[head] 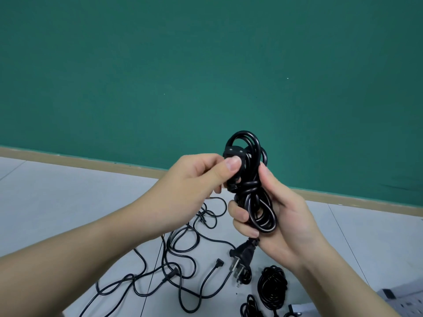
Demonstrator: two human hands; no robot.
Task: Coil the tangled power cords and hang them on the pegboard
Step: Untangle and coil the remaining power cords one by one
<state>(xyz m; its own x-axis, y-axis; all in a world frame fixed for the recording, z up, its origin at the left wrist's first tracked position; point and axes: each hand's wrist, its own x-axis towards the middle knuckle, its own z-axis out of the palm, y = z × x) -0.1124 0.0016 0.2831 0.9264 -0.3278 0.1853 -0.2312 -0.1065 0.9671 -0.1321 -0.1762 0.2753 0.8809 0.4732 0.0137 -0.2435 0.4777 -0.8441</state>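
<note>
Cord bundle (253,186) sits upright btwn my hands, above the floor tangle (174,255). Right hand (281,216) wraps its lower loops; left hand (194,175) pinches the connector end (233,154) w/ thumb. Plug (242,255) dangles below.

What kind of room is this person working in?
Probably a classroom or workshop, though it is hard to be sure: a large green board with a wooden lower edge fills the wall, a pale tiled floor lies below, and a pegboard corner shows at lower right.
</note>
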